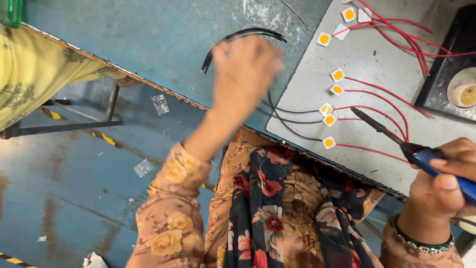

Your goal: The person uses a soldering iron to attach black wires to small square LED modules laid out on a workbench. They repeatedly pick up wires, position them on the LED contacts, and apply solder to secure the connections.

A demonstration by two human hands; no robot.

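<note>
Soldering iron (396,141) gripped in right hand (441,186); black wires (243,42) bunched in left hand (248,74).

Left hand closed round a bundle of black wires, blurred, over the blue worktop (163,39) left of the grey mat (377,99). Right hand wrapped round the blue handle at near right, dark tip lying over the mat near small white squares with yellow centres (328,119). Red wires (386,99) trailing right and far from those squares. Thin black leads running from the squares toward the left hand.
</note>
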